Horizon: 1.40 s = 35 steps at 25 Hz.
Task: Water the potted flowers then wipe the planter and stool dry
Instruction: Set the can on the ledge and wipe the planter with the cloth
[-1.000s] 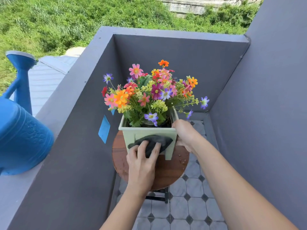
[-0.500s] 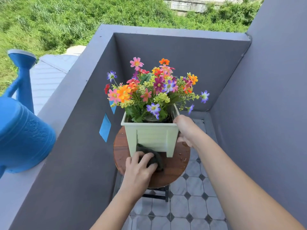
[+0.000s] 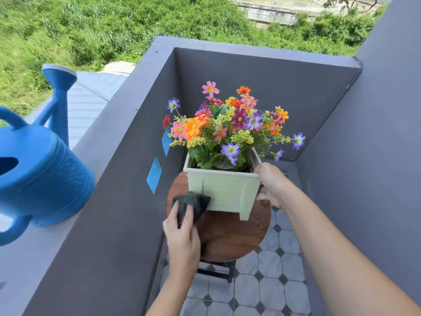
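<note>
A pale green square planter (image 3: 227, 190) full of colourful flowers (image 3: 227, 124) is tilted up at its near left side over a round brown wooden stool (image 3: 230, 236). My right hand (image 3: 270, 185) grips the planter's right rim and wall. My left hand (image 3: 182, 233) holds a dark grey cloth (image 3: 193, 202) against the planter's lower left corner, at the stool's left edge. Water drops lie on the stool's right side.
A blue watering can (image 3: 38, 174) stands on the grey ledge (image 3: 91, 144) at the left. Dark grey walls (image 3: 376, 156) close in the corner on three sides. The floor (image 3: 268, 293) has grey tiles with black diamonds. Two blue tape pieces (image 3: 154, 174) stick on the left wall.
My left hand has slid the cloth from the planter's front face down to its lower left corner. The planter has tipped up at the left under my right hand.
</note>
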Each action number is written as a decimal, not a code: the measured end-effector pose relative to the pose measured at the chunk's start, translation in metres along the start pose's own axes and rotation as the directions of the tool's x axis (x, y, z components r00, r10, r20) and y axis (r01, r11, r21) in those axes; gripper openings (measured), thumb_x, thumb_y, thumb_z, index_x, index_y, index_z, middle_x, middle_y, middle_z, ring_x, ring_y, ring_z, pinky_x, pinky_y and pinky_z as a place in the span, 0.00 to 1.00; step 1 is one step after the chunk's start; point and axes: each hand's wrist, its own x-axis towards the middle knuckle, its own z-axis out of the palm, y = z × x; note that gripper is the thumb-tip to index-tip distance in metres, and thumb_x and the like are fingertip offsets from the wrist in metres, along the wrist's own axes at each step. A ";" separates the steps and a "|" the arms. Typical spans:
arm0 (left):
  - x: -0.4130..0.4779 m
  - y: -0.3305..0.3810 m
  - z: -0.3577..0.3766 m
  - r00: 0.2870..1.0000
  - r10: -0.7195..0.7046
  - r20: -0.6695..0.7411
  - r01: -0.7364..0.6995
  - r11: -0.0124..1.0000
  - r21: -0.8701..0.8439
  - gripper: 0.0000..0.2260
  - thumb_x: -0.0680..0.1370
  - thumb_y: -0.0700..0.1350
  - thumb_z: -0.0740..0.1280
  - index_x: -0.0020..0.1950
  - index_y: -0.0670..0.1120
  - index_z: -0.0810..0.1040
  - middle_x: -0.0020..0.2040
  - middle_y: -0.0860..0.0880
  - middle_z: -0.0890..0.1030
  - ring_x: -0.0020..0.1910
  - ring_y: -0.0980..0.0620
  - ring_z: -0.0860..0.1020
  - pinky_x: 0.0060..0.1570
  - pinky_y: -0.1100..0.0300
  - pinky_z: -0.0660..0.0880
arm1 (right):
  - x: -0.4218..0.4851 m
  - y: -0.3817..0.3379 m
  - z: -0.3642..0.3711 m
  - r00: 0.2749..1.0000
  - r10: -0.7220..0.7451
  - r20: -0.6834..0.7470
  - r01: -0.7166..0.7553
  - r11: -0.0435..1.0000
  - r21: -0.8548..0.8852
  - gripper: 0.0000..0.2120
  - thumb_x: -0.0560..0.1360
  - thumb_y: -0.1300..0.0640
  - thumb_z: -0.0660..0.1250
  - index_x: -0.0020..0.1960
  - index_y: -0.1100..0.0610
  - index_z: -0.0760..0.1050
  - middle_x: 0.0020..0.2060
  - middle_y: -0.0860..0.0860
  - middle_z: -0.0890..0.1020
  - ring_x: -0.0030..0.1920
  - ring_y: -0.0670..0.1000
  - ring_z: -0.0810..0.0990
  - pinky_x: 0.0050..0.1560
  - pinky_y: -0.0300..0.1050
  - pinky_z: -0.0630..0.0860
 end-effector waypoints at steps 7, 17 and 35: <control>0.115 0.039 -0.024 0.639 -0.565 0.523 0.763 0.555 -0.332 0.22 0.67 0.62 0.62 0.53 0.51 0.80 0.55 0.47 0.81 0.54 0.46 0.78 0.56 0.48 0.75 | -0.003 0.001 -0.003 1.000 0.021 0.000 -0.021 1.000 0.022 0.12 0.76 0.61 0.51 0.58 0.59 0.66 0.46 0.56 0.75 0.46 0.57 0.75 0.48 0.52 0.74; 0.097 0.082 -0.023 0.653 -0.675 0.343 0.757 0.574 -0.311 0.11 0.67 0.49 0.64 0.47 0.48 0.72 0.40 0.49 0.75 0.42 0.43 0.76 0.46 0.49 0.77 | -0.040 0.025 0.042 0.926 -0.009 -0.376 0.154 0.921 0.359 0.44 0.72 0.43 0.68 0.78 0.52 0.46 0.77 0.55 0.53 0.76 0.57 0.58 0.71 0.58 0.57; 0.071 0.086 0.008 0.906 -0.390 0.163 0.422 0.833 -0.356 0.16 0.81 0.47 0.57 0.69 0.51 0.72 0.51 0.46 0.69 0.48 0.55 0.69 0.47 0.71 0.60 | -0.007 0.024 0.010 0.953 0.194 -0.233 -0.079 0.901 0.426 0.31 0.75 0.56 0.56 0.76 0.51 0.51 0.41 0.52 0.67 0.42 0.56 0.69 0.41 0.52 0.70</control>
